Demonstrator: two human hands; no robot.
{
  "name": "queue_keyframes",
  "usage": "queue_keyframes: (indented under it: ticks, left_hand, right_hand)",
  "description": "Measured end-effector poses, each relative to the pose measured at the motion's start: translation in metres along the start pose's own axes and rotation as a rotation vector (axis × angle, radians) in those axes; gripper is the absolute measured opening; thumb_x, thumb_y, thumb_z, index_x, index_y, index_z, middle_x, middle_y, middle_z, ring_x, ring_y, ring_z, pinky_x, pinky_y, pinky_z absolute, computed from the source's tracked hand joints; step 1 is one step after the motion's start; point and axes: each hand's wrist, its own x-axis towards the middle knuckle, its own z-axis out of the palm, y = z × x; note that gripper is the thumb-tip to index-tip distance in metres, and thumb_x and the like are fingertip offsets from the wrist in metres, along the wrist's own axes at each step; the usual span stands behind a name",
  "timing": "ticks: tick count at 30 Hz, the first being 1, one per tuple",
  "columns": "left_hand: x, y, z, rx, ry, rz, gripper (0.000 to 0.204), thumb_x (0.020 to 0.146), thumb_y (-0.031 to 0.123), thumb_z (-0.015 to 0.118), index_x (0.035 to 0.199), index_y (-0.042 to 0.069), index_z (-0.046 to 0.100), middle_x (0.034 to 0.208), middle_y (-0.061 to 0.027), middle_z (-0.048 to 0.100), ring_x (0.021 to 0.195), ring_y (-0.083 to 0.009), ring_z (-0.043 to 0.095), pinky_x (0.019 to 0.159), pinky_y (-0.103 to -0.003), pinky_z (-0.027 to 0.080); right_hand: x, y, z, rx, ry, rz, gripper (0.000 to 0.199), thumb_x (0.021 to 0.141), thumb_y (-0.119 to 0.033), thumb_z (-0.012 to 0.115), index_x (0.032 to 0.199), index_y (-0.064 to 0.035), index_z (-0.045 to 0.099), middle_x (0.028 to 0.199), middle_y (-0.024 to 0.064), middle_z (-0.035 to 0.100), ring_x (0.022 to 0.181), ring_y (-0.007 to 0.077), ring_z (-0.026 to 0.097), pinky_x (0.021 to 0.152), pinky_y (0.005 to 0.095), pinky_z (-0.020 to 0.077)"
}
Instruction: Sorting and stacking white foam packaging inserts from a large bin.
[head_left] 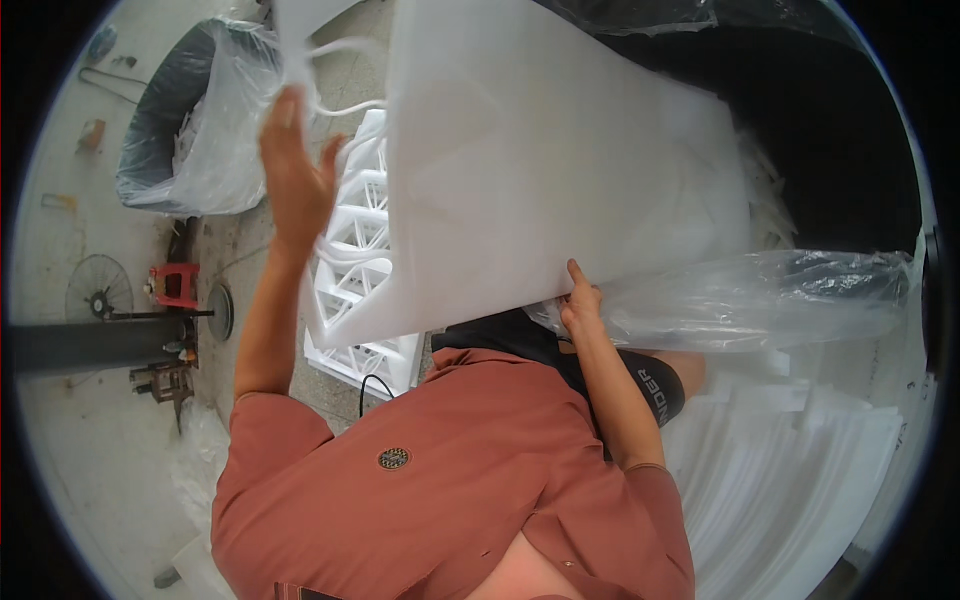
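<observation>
A large white foam sheet spreads in front of me, its left part cut into wavy strips and openings. My right hand grips the sheet's near edge, thumb on top and the other fingers mostly hidden. Raised at the sheet's left side, my left hand has its thumb apart from its fingers. The fingertips are slightly blurred against a white strip; whether they touch it I cannot tell. Beneath the cut part lies a white lattice of foam pieces, partly covered by the strips.
A bin lined with clear plastic holds white scraps at the upper left. On the right, a large dark container has a clear plastic bag at its near side. White sheets are stacked at lower right. A fan and red stool stand far left.
</observation>
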Motion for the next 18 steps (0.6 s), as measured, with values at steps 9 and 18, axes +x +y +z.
queue_keyframes:
  ticks: [9, 18]
  left_hand:
    - [-0.067, 0.084, 0.002, -0.274, -0.479, -0.261, 0.057, 0.076, 0.028, 0.077, 0.118, -0.004, 0.058, 0.116, -0.0204, 0.058, 0.1, -0.0298, 0.058, 0.086, -0.04, 0.047]
    - [-0.067, 0.084, 0.076, -1.325, -0.923, -0.919, 0.046, 0.082, 0.023, 0.074, 0.115, -0.004, 0.057, 0.103, -0.0117, 0.066, 0.09, -0.0179, 0.064, 0.08, -0.031, 0.052]
  right_hand:
    - [-0.011, -0.007, -0.022, 0.063, -0.136, -0.143, 0.074, 0.078, -0.001, 0.074, 0.134, 0.0027, 0.026, 0.121, 0.0188, 0.049, 0.106, 0.0315, 0.056, 0.084, 0.0427, 0.0516]
    - [-0.117, -0.045, 0.004, -1.186, -0.294, -1.27, 0.105, 0.074, -0.035, 0.078, 0.146, 0.0056, 0.012, 0.149, 0.0348, 0.009, 0.139, 0.0478, 0.014, 0.112, 0.0485, 0.0212]
